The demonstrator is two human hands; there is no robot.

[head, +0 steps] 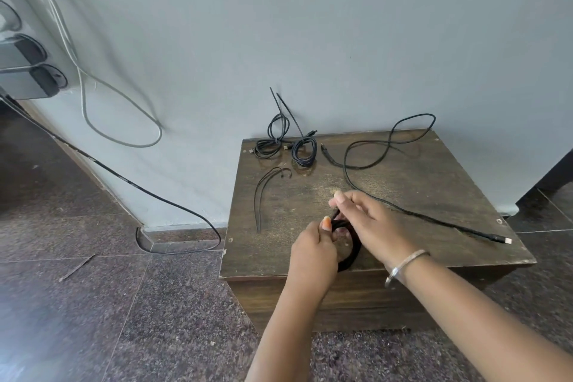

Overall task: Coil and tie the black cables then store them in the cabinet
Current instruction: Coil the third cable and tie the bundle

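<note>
- Left hand (313, 250) fingers are pinching the top of the coiled black cable (352, 253), which sits at the near edge of the desk (418, 195).
- Right hand (369, 220) fingers are pinched on that same spot, looks like cinching a tie.
- Tip: keep the loops squeezed flat while tightening.
- Loose cable (412, 214) lies just right of the coil, spare ties (263, 192) to its left.

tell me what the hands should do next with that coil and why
Probably reach for one of the loose ties lying at the cabinet top's left. Both hands, left hand and right hand, already hold a wound black coil, and no tie shows around it, so binding seems next.
</note>
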